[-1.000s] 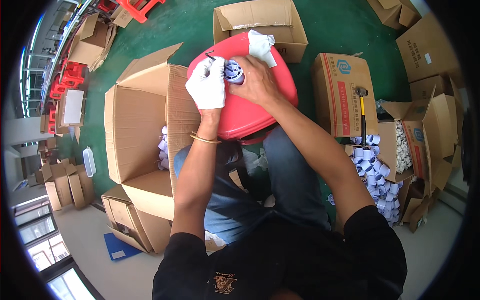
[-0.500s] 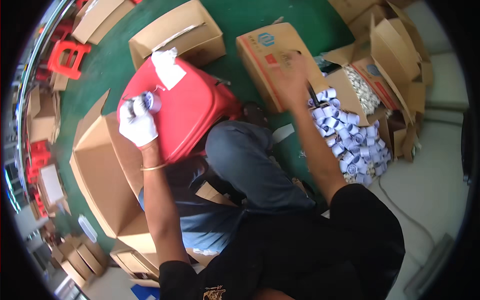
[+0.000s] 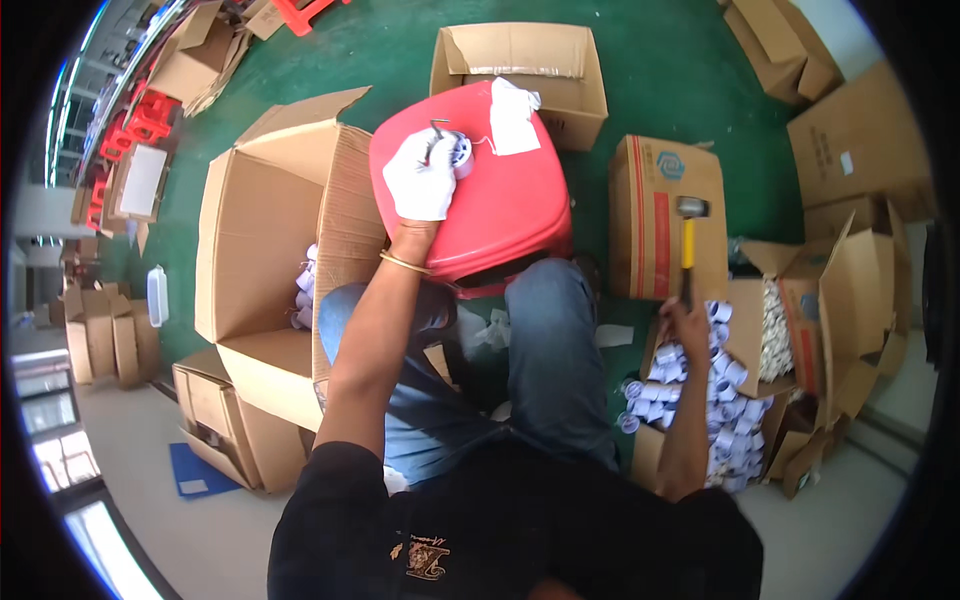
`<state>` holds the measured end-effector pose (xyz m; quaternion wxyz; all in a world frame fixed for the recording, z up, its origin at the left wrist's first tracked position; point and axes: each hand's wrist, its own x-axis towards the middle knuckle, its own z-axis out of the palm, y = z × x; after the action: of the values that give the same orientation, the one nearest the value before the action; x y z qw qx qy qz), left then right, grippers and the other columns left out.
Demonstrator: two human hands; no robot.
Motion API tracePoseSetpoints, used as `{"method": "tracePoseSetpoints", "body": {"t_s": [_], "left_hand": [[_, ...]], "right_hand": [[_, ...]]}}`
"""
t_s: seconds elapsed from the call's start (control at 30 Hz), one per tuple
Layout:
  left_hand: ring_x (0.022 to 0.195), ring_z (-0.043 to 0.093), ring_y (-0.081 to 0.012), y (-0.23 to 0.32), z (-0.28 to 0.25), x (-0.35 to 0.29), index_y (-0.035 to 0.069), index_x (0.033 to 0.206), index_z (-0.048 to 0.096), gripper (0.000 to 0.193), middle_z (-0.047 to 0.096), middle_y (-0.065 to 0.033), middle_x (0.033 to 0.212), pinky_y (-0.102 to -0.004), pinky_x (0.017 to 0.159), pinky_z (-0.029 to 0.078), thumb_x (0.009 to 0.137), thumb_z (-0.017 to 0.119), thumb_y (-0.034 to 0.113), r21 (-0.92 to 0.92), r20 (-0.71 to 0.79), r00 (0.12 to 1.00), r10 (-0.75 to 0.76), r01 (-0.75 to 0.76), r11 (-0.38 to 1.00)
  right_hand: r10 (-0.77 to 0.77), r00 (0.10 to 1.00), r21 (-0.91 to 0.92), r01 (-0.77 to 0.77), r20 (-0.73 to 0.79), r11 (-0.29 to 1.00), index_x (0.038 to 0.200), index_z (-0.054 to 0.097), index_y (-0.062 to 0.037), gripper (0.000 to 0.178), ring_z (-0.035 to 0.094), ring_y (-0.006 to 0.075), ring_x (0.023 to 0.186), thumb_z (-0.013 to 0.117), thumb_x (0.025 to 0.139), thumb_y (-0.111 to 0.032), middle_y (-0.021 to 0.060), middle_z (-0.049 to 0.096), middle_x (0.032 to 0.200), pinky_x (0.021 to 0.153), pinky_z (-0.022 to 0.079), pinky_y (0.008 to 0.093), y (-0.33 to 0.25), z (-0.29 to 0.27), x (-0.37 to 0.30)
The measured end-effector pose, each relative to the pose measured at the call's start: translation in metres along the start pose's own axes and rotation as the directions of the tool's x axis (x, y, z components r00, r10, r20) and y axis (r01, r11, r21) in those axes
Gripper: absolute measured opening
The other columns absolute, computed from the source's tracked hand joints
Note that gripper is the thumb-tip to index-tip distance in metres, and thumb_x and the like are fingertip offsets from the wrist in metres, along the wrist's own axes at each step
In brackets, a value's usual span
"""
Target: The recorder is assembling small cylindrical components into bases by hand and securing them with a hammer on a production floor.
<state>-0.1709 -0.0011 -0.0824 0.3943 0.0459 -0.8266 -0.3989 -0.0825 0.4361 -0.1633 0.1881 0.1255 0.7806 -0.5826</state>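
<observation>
My left hand, in a white glove, is closed around a short white plastic pipe fitting. It rests over the left part of a red plastic stool. A thin bent metal rod, like a hex key, sticks up beside the fitting; how it is held is hidden. My bare right hand grips the black lower end of a hammer with a yellow shaft. The hammer points away from me, its head over a closed carton. A white cloth or glove lies at the stool's far edge.
Right of my legs lies a heap of white fittings, with an open box of small pale parts behind. The closed carton stands beyond my right hand. Open cartons stand left of and beyond the stool.
The view has turned. My right hand, blurred over the closed carton before, has drawn back toward the fittings and now clearly grips the hammer. My left hand still holds its fitting over the stool.
</observation>
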Motion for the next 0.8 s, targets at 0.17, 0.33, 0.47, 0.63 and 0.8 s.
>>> {"method": "tracePoseSetpoints", "body": {"t_s": [0.17,0.33,0.47,0.63,0.8], "left_hand": [[0.070,0.067,-0.0188,0.001,0.009,-0.006,0.000,0.089,0.073,0.011,0.073,-0.0084,0.084,-0.0265,0.066,0.053,0.081,0.070,0.006,-0.189,-0.025,0.991,-0.131,0.124,0.974],[0.069,0.067,-0.0200,-0.009,0.017,-0.008,0.000,0.089,0.073,0.012,0.073,-0.0074,0.084,-0.0273,0.066,0.053,0.080,0.072,0.008,-0.124,-0.034,0.992,-0.122,0.117,0.985],[0.068,0.066,-0.0209,-0.002,0.018,-0.005,0.001,0.088,0.073,0.012,0.072,-0.0070,0.083,-0.0281,0.065,0.053,0.078,0.073,0.009,-0.165,-0.037,0.992,-0.122,0.114,0.980],[0.065,0.064,-0.0218,-0.001,0.008,0.005,0.002,0.086,0.071,0.011,0.070,-0.0071,0.080,-0.0292,0.063,0.052,0.078,0.073,0.008,-0.187,0.006,0.996,-0.085,0.085,0.979],[0.064,0.063,-0.0197,0.002,0.019,-0.003,0.002,0.086,0.069,0.008,0.068,-0.0065,0.077,-0.0287,0.062,0.051,0.080,0.071,0.006,-0.085,0.019,0.998,-0.053,0.055,0.995]], "right_hand": [[-0.318,0.909,-0.215,0.378,0.268,0.900,0.138,0.053,-0.0026,0.042,0.068,0.0234,0.094,0.051,0.098,-0.015,0.0125,0.070,0.113,0.079,0.051,0.0307,-0.144,0.092,-0.037],[-0.837,0.478,-0.214,0.876,0.267,0.432,0.137,0.055,-0.0052,0.041,0.065,0.0196,0.080,0.049,0.097,-0.008,0.0122,0.066,0.126,0.072,0.049,0.0309,-0.270,0.127,-0.046],[-0.829,0.462,-0.282,0.880,0.315,0.383,0.140,0.051,-0.0045,0.044,0.064,0.0200,0.103,0.047,0.097,-0.007,0.0119,0.061,0.134,0.084,0.047,0.0261,-0.277,0.124,-0.040],[-0.579,0.742,-0.460,0.667,0.338,0.586,0.142,0.050,-0.0063,0.045,0.062,0.0171,0.095,0.046,0.098,-0.005,0.0110,0.060,0.135,0.080,0.046,0.0242,-0.287,0.120,-0.050],[-0.675,0.703,-0.393,0.699,0.225,0.597,0.140,0.052,-0.0069,0.042,0.063,0.0178,0.093,0.048,0.098,-0.009,0.0086,0.059,0.137,0.080,0.047,0.0264,-0.287,0.100,-0.057]]}}
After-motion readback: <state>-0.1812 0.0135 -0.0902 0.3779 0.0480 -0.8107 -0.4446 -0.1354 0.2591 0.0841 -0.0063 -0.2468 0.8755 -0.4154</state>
